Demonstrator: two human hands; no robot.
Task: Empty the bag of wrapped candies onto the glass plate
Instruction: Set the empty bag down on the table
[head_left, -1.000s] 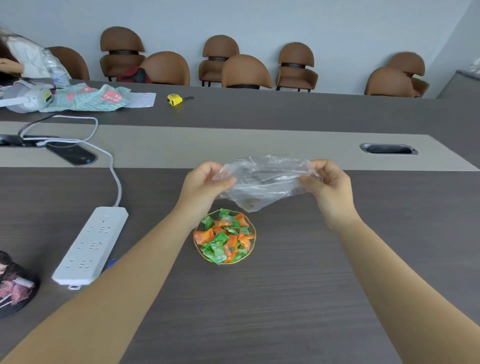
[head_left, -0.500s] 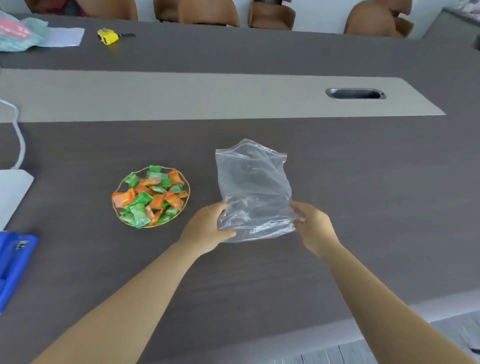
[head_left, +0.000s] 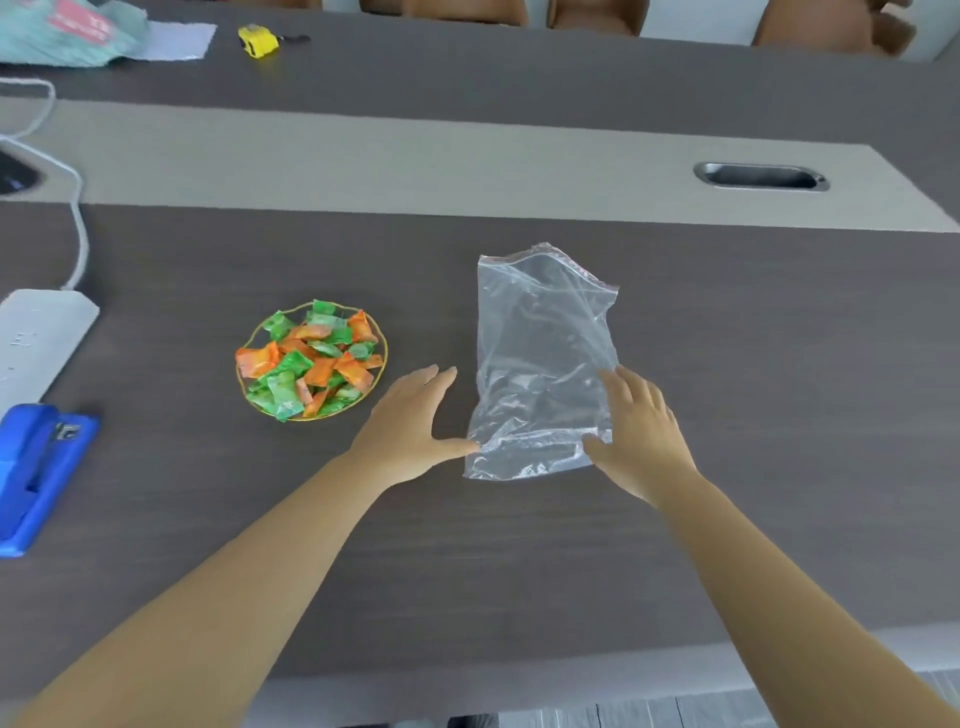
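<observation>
A clear zip bag (head_left: 543, 358) lies flat on the dark table with nothing visible inside it, its mouth pointing away from me. Left of it stands a small gold-rimmed glass plate (head_left: 248, 387) heaped with green and orange wrapped candies (head_left: 311, 358). My left hand (head_left: 410, 426) rests open on the table between plate and bag, its thumb tip touching the bag's near left corner. My right hand (head_left: 636, 431) is open with fingers spread, lying against the bag's near right edge.
A white power strip (head_left: 36, 343) with its cable and a blue stapler (head_left: 36, 467) sit at the left edge. A metal cable slot (head_left: 761, 176) is at the far right. A yellow tape measure (head_left: 257, 40) and a teal packet (head_left: 67, 28) lie at the back. The table's front edge is close to me.
The bag was held up over the plate, then brought down to the table right of it. Both hands have since let go of it and opened flat.
</observation>
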